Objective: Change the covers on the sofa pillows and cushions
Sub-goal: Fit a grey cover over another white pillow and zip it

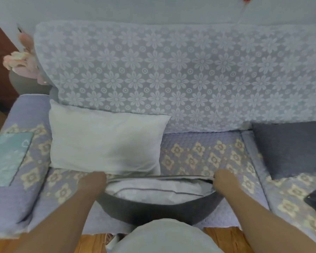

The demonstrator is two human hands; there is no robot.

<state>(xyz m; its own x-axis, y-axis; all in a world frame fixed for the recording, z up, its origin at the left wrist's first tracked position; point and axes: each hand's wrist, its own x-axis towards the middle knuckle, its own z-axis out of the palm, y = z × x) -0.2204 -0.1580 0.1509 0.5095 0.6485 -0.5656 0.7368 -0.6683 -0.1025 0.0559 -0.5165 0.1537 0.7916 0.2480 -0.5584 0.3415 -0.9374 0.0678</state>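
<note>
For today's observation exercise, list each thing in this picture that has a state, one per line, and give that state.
Dark grey pillow cover: open at the top, white insert inside.
White insert: partly inside the cover, top showing.
Bare white pillow: uncovered, leaning against the backrest.
Dark grey covered cushion: covered, lying on the seat.
Left hand: gripping the cover's edge.
Right hand: gripping the cover's edge.

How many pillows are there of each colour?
White bare pillow: 1
Dark grey pillow at the right: 1
Pillow half inside the dark grey cover, held by the left hand and right hand: 1
Total: 3
</note>
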